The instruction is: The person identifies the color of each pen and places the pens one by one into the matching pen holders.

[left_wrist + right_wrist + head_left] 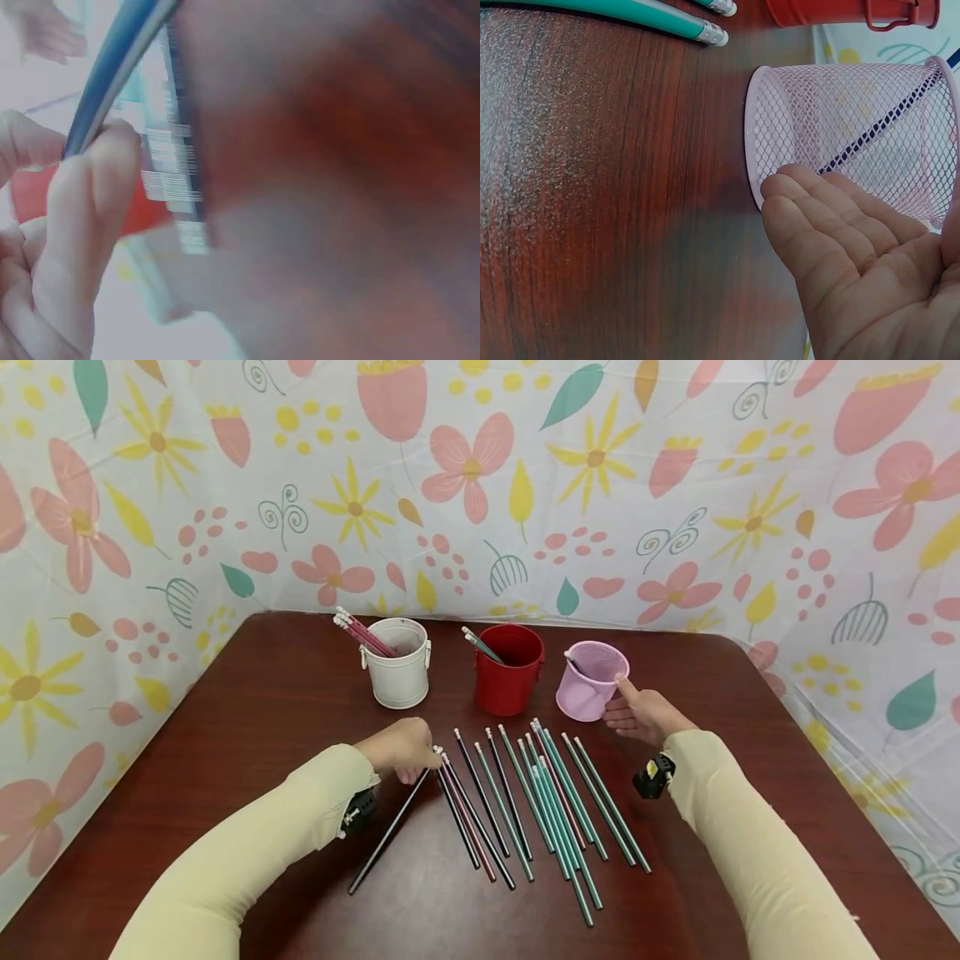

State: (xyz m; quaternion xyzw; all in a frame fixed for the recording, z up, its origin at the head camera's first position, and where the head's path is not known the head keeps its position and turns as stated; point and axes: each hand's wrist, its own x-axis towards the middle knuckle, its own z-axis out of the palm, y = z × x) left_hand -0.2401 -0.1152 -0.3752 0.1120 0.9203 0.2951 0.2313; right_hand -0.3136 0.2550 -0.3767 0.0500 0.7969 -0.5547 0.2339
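Observation:
My left hand [405,747] pinches a dark pencil [386,839] near its eraser end, and the pencil slants down to the left. In the left wrist view, thumb and fingers hold the blue-black shaft [112,67]; that view is blurred. My right hand [641,710] is beside the pink mesh cup [581,697], thumb at its rim and fingers fairly straight along its side. The right wrist view shows those fingers [832,232] overlapping the mesh, with one dark pencil [881,124] leaning inside the cup.
A white bucket [397,681] holds several pink pencils [363,631], and a red bucket [506,685] holds green ones [483,646]. Several green, dark and red pencils [558,818] lie spread over the brown table [300,685]. A flowered cloth [480,560] hangs behind.

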